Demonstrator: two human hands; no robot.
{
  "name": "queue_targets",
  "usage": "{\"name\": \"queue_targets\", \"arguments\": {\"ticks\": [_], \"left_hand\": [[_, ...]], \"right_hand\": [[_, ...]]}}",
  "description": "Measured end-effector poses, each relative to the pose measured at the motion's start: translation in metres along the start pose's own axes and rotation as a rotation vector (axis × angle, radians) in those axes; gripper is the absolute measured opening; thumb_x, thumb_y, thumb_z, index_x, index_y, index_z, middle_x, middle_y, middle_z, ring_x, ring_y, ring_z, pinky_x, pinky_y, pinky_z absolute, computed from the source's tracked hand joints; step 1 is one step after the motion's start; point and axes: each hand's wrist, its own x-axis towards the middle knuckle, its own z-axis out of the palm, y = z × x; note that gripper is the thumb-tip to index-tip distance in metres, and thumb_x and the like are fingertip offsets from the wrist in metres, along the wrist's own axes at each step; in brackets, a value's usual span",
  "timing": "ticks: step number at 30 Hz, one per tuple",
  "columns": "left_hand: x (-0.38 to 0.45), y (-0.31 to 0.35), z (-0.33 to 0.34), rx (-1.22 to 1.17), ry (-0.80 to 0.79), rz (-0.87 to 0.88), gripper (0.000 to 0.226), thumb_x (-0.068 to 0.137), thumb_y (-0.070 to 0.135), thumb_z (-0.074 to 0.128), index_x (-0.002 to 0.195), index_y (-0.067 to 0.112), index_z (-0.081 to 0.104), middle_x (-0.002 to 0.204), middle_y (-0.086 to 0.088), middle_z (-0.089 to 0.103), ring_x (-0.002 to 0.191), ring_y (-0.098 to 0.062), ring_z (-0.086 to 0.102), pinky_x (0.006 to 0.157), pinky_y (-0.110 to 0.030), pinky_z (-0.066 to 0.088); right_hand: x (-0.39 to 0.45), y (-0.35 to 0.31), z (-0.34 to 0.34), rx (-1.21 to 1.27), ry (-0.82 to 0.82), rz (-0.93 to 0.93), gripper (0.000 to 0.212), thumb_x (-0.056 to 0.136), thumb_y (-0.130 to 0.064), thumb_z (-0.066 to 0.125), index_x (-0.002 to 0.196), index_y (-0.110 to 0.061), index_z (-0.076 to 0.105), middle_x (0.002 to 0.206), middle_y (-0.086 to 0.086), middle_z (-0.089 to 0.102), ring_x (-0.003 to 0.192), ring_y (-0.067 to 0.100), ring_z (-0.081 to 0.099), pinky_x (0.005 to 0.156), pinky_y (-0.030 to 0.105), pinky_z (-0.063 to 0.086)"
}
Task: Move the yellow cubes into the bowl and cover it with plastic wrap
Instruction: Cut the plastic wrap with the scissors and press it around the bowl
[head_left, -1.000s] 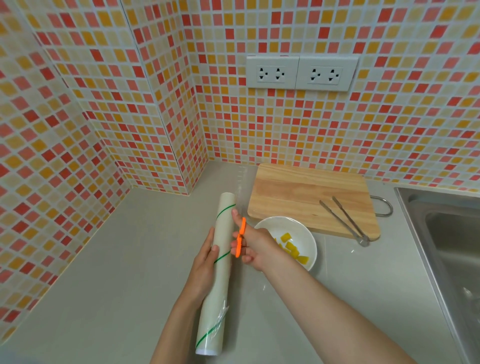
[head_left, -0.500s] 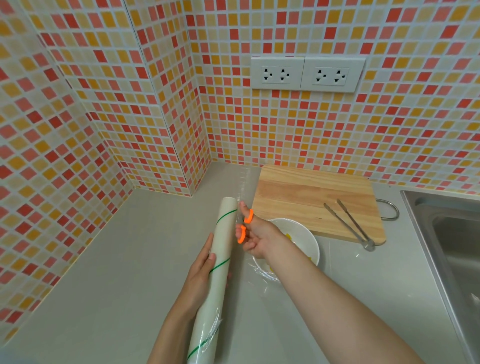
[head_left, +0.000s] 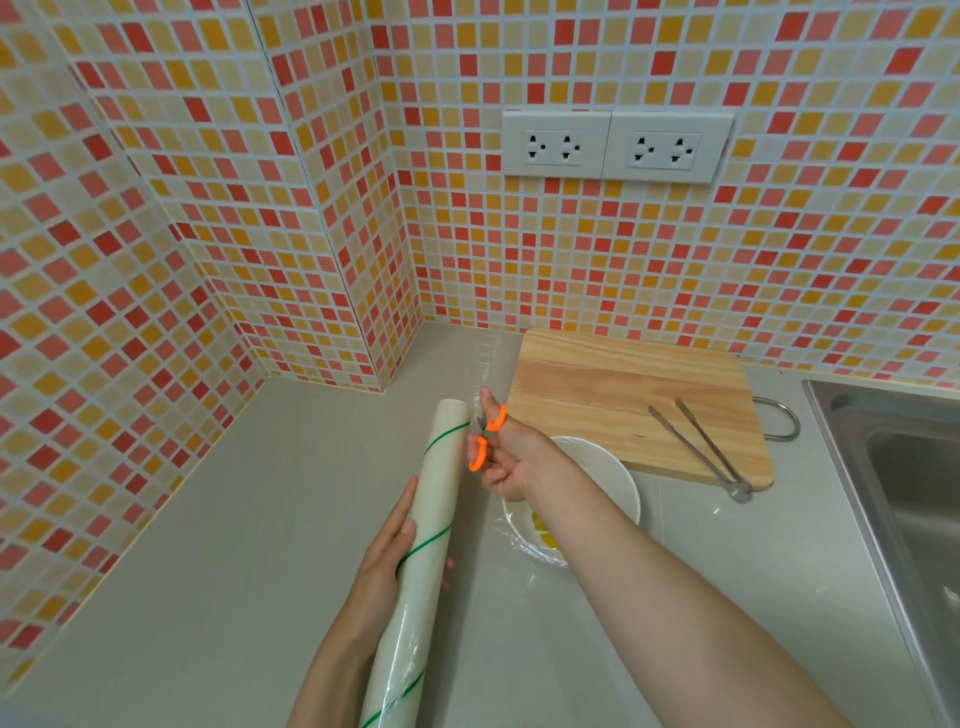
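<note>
A long cream roll of plastic wrap (head_left: 422, 561) with thin green spiral lines lies in the left hand (head_left: 382, 564), fingers curled around it. The right hand (head_left: 511, 457), fingers through orange scissors (head_left: 485, 436), has slid up to the roll's far end, its forearm now hiding most of the round white bowl (head_left: 615, 480) on the smooth grey surface (head_left: 208, 519). Only a few yellow cubes (head_left: 541, 526) show, under clear film.

bowl (head_left: 613, 470) and yellow cubes (head_left: 540, 525) half hidden behind right forearm; roll's (head_left: 431, 519) near end off-frame
</note>
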Motion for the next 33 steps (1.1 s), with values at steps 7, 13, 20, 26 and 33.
{"name": "queue_targets", "arguments": {"ticks": [7, 13, 20, 26, 33], "left_hand": [[-0.001, -0.001, -0.005, -0.021, -0.017, 0.017, 0.047, 0.084, 0.034, 0.05, 0.13, 0.048, 0.048, 0.092, -0.012, 0.071, 0.067, -0.029, 0.064, 0.055, -0.034, 0.055], [0.008, 0.0, -0.009, 0.286, 0.124, 0.098, 0.049, 0.097, 0.019, 0.044, 0.136, 0.048, 0.034, 0.144, 0.018, 0.042, 0.128, -0.008, 0.044, 0.107, -0.027, 0.031], [0.021, 0.003, -0.008, 0.814, 0.2, 0.105, 0.063, 0.096, 0.016, 0.045, 0.147, 0.037, 0.016, 0.117, -0.001, 0.036, 0.098, 0.007, 0.044, 0.076, 0.008, 0.024], [0.024, 0.002, -0.007, 1.06, 0.304, 0.134, 0.064, 0.094, 0.017, 0.047, 0.147, 0.039, 0.02, 0.126, -0.01, 0.032, 0.105, -0.029, 0.047, 0.097, -0.032, 0.038], [0.023, 0.009, 0.0, 1.406, 0.396, 0.04, 0.06, 0.095, 0.03, 0.04, 0.148, 0.039, 0.014, 0.14, -0.011, 0.028, 0.126, -0.029, 0.028, 0.097, -0.042, 0.037]], "right_hand": [[0.006, -0.009, -0.003, 0.071, 0.079, -0.075, 0.054, 0.071, -0.069, 0.054, 0.055, -0.019, 0.041, 0.031, -0.004, 0.043, 0.023, 0.006, 0.025, 0.024, 0.015, 0.013], [-0.01, -0.024, -0.006, -0.085, 0.071, -0.266, 0.036, 0.082, -0.047, 0.06, 0.076, -0.012, 0.054, 0.059, 0.004, 0.052, 0.032, 0.006, 0.049, 0.028, 0.013, 0.021], [-0.069, -0.012, -0.052, -0.377, 0.225, -0.737, 0.008, 0.075, -0.035, 0.071, 0.079, -0.029, 0.069, 0.059, -0.006, 0.067, 0.046, 0.001, 0.057, 0.04, 0.011, 0.037], [-0.085, 0.074, -0.143, -0.842, 0.92, -0.622, 0.015, 0.083, -0.037, 0.058, 0.083, -0.024, 0.064, 0.069, 0.004, 0.062, 0.073, 0.029, 0.057, 0.061, 0.033, 0.043], [-0.08, 0.113, -0.161, -1.18, 1.106, -0.492, 0.03, 0.086, -0.027, 0.056, 0.111, -0.012, 0.06, 0.085, 0.01, 0.062, 0.088, 0.031, 0.057, 0.069, 0.036, 0.044]]}}
